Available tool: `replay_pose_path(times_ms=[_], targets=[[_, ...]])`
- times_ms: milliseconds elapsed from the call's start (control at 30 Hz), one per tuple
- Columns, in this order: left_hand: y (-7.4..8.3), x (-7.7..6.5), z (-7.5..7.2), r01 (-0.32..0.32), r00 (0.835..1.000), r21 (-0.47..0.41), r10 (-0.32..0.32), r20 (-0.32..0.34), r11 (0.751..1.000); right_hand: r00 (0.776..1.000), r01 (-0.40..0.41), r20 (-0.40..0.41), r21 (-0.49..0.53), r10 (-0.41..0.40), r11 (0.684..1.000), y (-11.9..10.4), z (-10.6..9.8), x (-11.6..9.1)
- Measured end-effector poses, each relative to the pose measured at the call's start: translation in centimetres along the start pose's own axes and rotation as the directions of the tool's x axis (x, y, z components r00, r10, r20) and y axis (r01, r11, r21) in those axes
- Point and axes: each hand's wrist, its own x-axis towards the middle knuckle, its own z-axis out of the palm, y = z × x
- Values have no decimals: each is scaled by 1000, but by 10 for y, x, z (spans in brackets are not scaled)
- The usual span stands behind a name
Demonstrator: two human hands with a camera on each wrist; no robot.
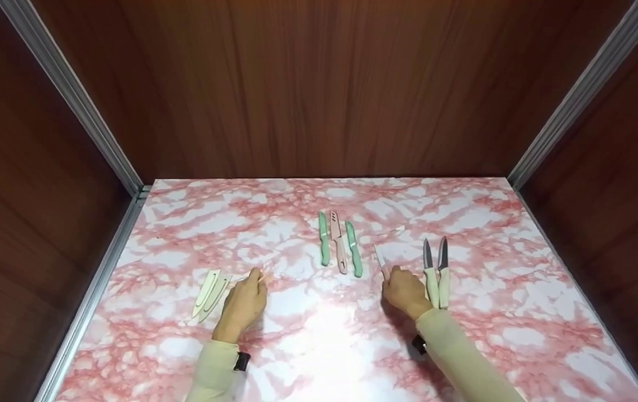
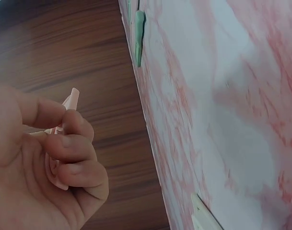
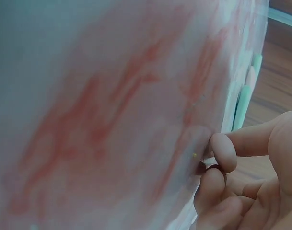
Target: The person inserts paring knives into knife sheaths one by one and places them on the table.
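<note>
My left hand (image 1: 245,304) pinches a small pink blade sheath (image 2: 74,99) between curled fingers, which cover most of it. Just left of that hand, two cream blade sheaths (image 1: 206,293) lie side by side on the table. In my right hand (image 1: 406,290) is a small knife (image 1: 380,257), its pale blade pointing away and its handle mostly covered by the fingers. To the right of this hand lie two knives with cream handles and dark bare blades (image 1: 428,273). The right wrist view shows thumb and finger (image 3: 223,152) pressed together, with the knife hardly visible.
Between the hands, farther back, a pink sheathed knife (image 1: 338,240) lies between two green sheathed knives (image 1: 324,240). Dark wood-look panels (image 1: 319,89) with metal corner rails enclose the pink marbled table (image 1: 296,212) at the back and both sides.
</note>
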Motion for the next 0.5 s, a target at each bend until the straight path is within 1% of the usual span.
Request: replay_pose_path(times_ms=[133,267,433,500], targets=[[4,0,2,-10,1000,3,10,3,1000,1000,7,-4,14,-7,1000,1,0,0],[9,0,2,-15,1000,-13,15,26,1000,1000,16,-6,46,-16,999,1,-4,-2],[17,0,1,-35,997,-42,37,65,999,998,62,-29,94,-60,994,-3,-13,-6],[20,0,2,-51,996,-47,54,69,998,996,81,-41,110,-77,991,-4,-17,-9]])
